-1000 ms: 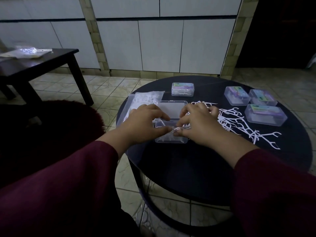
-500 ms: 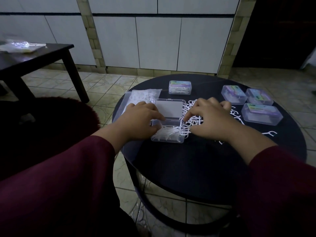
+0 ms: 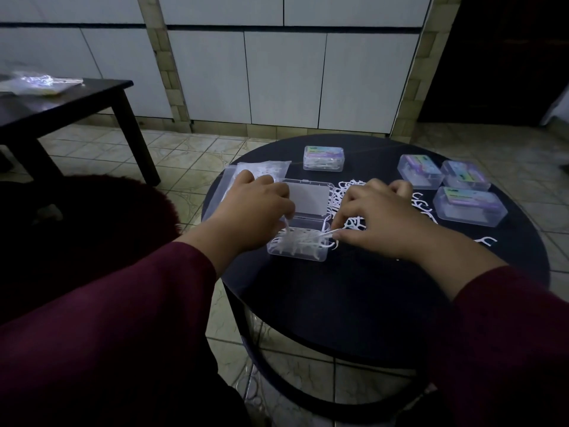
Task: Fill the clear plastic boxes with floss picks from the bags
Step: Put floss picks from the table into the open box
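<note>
An open clear plastic box [image 3: 298, 251] sits on the round black table [image 3: 369, 288], its lid [image 3: 308, 197] folded back. White floss picks [image 3: 300, 240] fill its base. My left hand [image 3: 255, 208] rests at the box's left edge, fingers curled down into the picks. My right hand [image 3: 375, 220] lies just right of the box, thumb and fingers pinching floss picks at the box's right rim. A loose pile of floss picks [image 3: 348, 192] spreads behind and right of that hand. A bag of floss picks [image 3: 264, 169] lies behind my left hand.
Closed filled boxes stand at the back: one in the middle [image 3: 323, 158] and three at the right [image 3: 418, 171] [image 3: 465, 174] [image 3: 471, 206]. A single pick [image 3: 486, 241] lies at the right. A dark side table [image 3: 61, 103] with a bag stands at the left.
A bunch of picks has gone into the box base. My right hand moved out to the pile and back to the box's right rim; my left hand stayed at the left edge.
</note>
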